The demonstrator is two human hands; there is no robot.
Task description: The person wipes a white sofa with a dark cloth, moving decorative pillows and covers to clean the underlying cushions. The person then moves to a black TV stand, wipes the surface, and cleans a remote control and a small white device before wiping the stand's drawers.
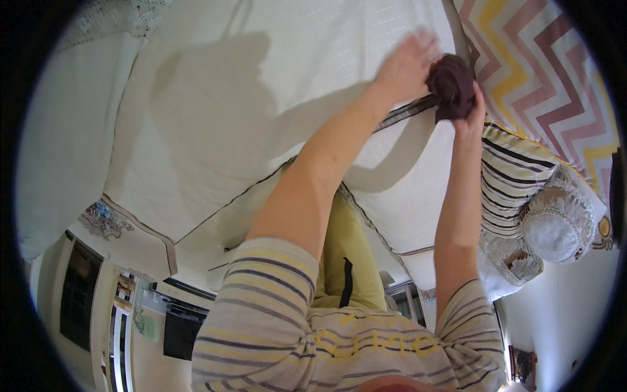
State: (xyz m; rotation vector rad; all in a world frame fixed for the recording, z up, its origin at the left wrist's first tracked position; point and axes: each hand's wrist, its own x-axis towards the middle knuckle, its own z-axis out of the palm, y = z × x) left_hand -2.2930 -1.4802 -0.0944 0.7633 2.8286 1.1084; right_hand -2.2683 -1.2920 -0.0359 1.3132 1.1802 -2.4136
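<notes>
My left hand (409,63), blurred, reaches across to the upper right, its fingers spread beside a dark purple-brown bundle (453,88), seemingly of cloth. Whether it touches the bundle is unclear. My right hand (472,112) grips the bundle from its lower right side, with fingers along its edge. Beneath both hands lies a white fabric cover (220,122) with dark trim, and a raised fold of it meets the underside of the bundle near my right wrist. A dark lace-like trim strip (406,112) runs from the bundle down to the left.
Zigzag-patterned fabric (543,73) lies at the upper right. Below it are a black-striped cushion (514,181) and a round, lace-trimmed white item (556,225). An embroidered cloth edge (105,220) hangs at the left. A dark-fronted appliance (182,330) stands at the lower left.
</notes>
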